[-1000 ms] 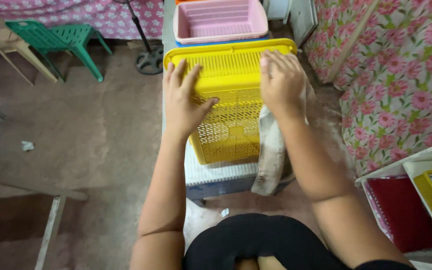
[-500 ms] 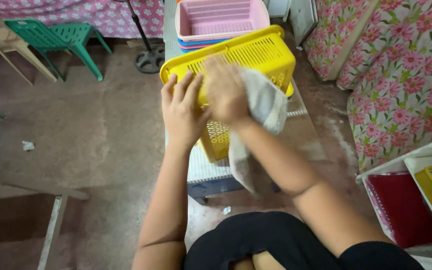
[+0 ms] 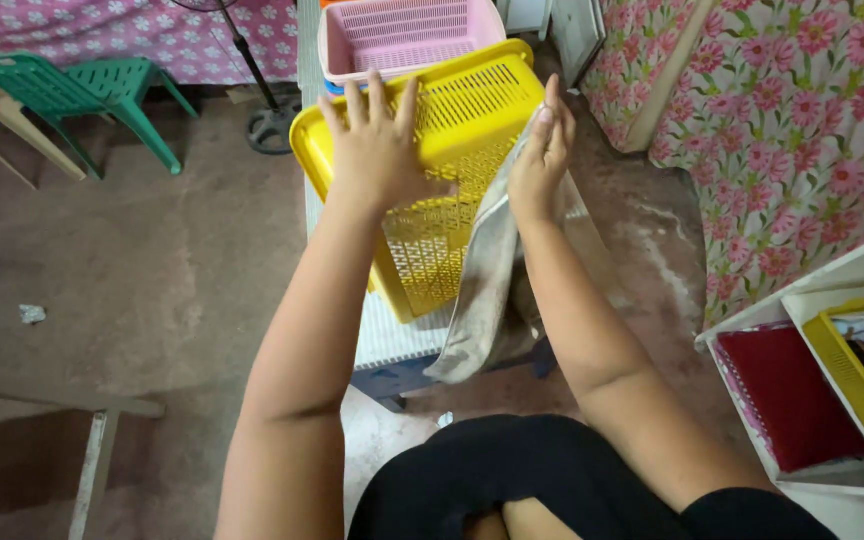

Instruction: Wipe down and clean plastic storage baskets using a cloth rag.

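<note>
Head view: one yellow basket, one cloth.

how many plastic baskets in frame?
3 clear: yellow basket under both hands, pink basket behind it, small yellow one in the shelf at right. Coloured edges under the pink suggest more, hidden.
</note>
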